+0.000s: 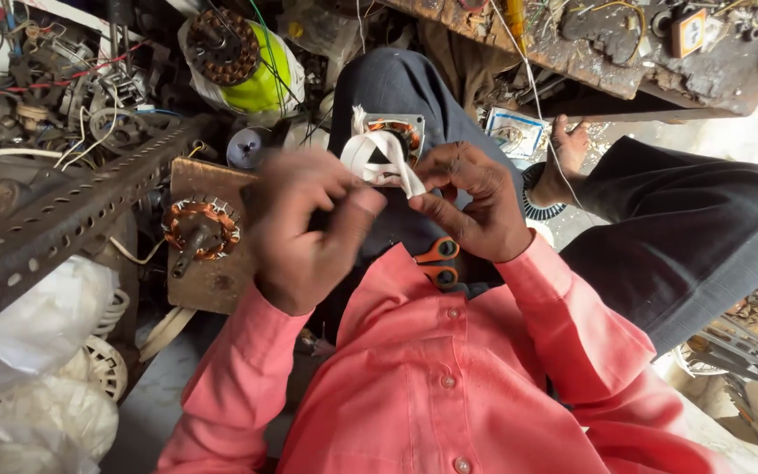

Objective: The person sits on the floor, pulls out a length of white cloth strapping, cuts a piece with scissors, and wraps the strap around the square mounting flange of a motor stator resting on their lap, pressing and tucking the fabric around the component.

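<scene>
Both hands raised over lap, working white tape (379,158) wound around small motor stator (394,140); left hand (304,224) pinches tape from left, blurred; right hand (471,202) grips tape end between thumb and fingers (423,209); orange-handled scissors (438,261) lie on lap against pink shirt (449,369); copper-wound rotor (201,230) stands on wooden board (208,281) at left; perforated metal bar (54,219) crosses left side; cluttered tabletop (625,61) above right.

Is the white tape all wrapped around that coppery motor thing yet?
Not yet. Some white tape looks looped beside the small coil, whose copper is bare. Both the left hand and right hand pinch the tape. Orange scissors lie unused in the lap.
</scene>
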